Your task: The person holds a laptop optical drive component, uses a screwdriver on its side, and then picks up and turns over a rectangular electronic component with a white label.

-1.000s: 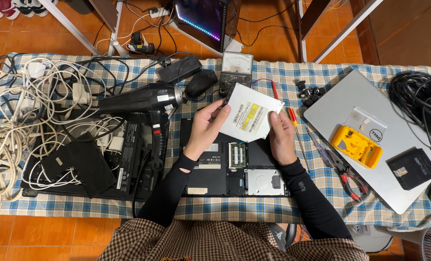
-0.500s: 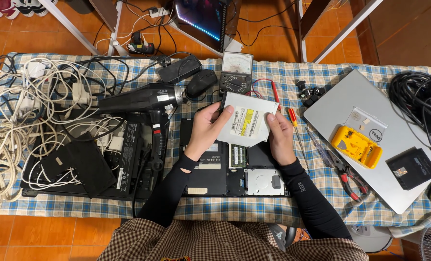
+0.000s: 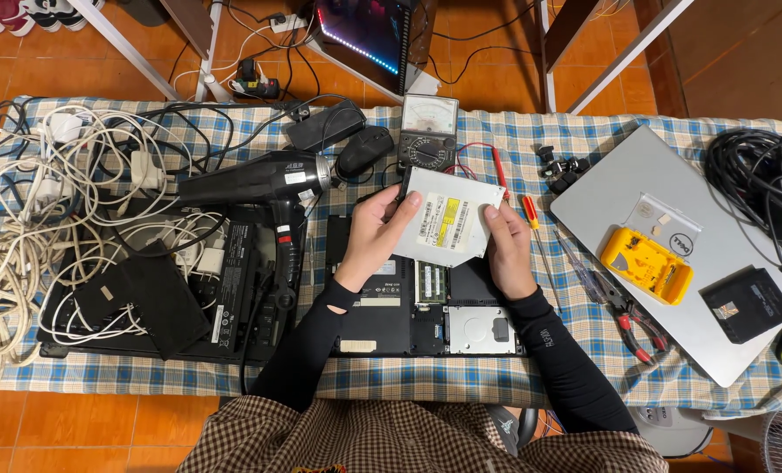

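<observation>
The left hand (image 3: 375, 235) and right hand (image 3: 506, 247) each clamp an opposite edge of a flat silver disc drive (image 3: 448, 219), holding it tilted above the opened laptop (image 3: 408, 307) on the checked surface (image 3: 583, 350). It looks light, stiff and somewhat delicate, best gripped by its metal sides. A hair dryer (image 3: 251, 180) lies to the left and a meter (image 3: 429, 130) just behind.

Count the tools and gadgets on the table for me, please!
Laptops: 2, one open-bottomed, one silver
Drive held by left hand and right hand: 1
Meter: 1
Hair dryer: 1
Pliers: 1
Screwdriver: 1
Total: 7
</observation>
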